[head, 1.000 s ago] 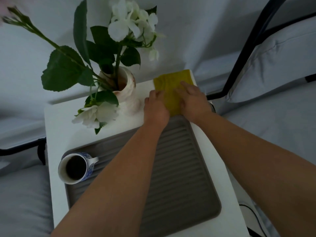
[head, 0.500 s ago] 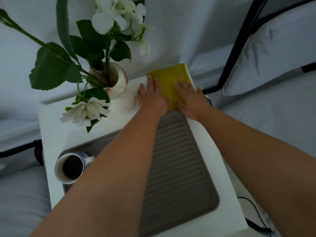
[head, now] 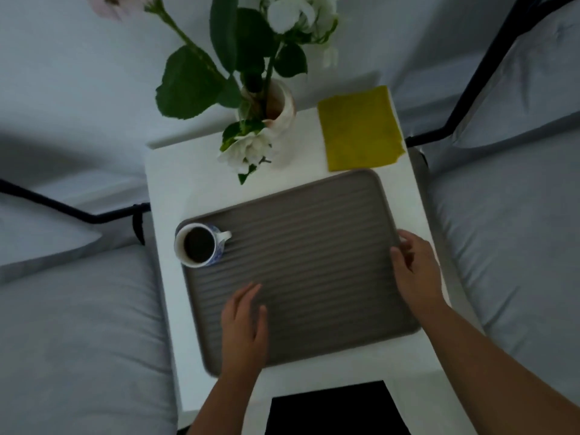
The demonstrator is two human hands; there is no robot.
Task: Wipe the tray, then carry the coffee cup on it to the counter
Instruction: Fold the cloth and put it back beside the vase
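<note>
Flowers (head: 301,14) cut off at top; cup (head: 199,244) handle pointed right along tray (head: 314,246); left hand (head: 244,324) held flat, released; right hand (head: 414,271) fingers spread at the tray's right rim, grasp unclear

Dim, cool, bluish-grey light, flat and soft, no clear source. White table (head: 175,171) is the brightest area, no glare. Faint soft shadows under the vase (head: 276,105) and along the tray (head: 314,233) rim. Overall soft focus with compression smear; left hand (head: 244,328) and right hand (head: 414,271) slightly motion-blurred. Wide-angle bending at edges; top flowers (head: 298,11) blurred.
</note>
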